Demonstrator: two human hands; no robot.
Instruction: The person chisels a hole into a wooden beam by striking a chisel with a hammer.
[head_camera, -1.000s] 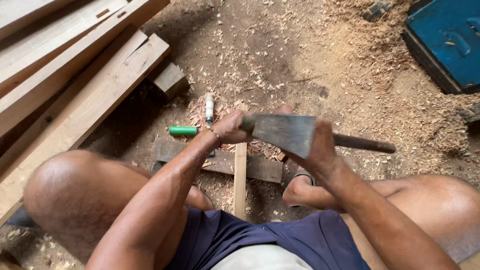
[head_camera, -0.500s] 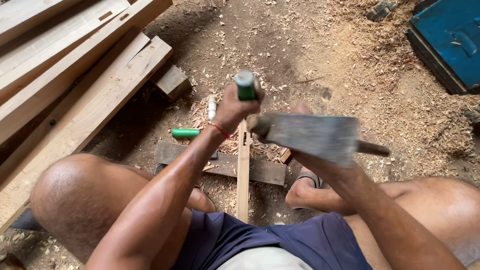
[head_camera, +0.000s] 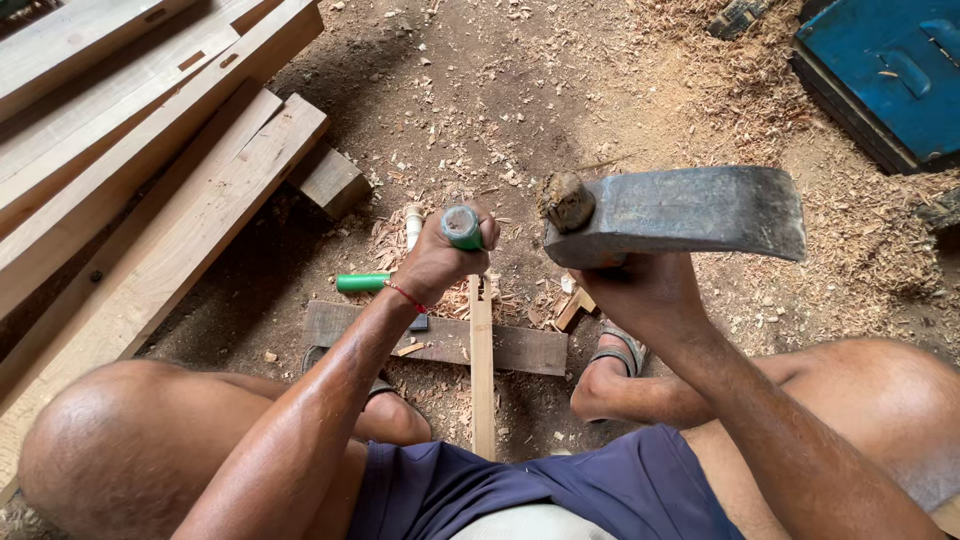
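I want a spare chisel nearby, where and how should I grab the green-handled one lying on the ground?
Grip the green-handled chisel around its round green handle, coming from above. It lies flat on the dirt with the handle exposed, left of the left hand; its working end is hidden behind that wrist.

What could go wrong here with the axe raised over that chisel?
The left hand wraps the green chisel handle right below its top, so a slightly off blow from the axe head in the right hand could hit the fingers. The thin wooden strip lies loose across the plank and may split or jump. The sandalled foot sits close beside the work, within reach of a glancing blow.
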